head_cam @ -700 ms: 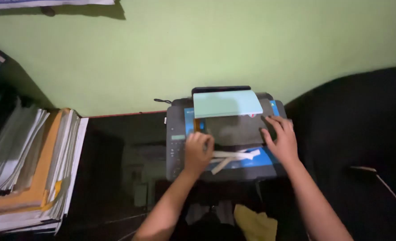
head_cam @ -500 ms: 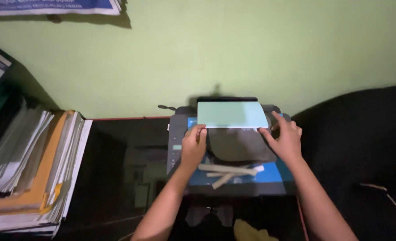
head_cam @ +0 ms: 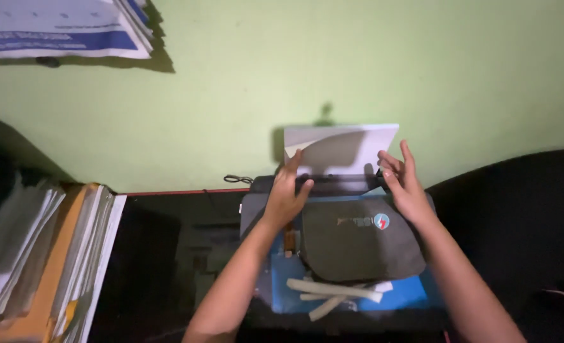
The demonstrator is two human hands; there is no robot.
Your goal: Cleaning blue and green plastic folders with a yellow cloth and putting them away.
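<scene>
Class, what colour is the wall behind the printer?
Pale green; the wall fills the top of the head view, behind the printer.

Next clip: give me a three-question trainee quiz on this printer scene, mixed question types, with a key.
1. True or false: both hands touch the paper sheets standing in the printer.
2. What lies on the printer's top? A) grey bag B) red cup C) keyboard
3. Which side of the view holds the stack of files?

Key:
1. True: the left hand and right hand flank the sheets.
2. A, the grey bag.
3. The left.
</scene>
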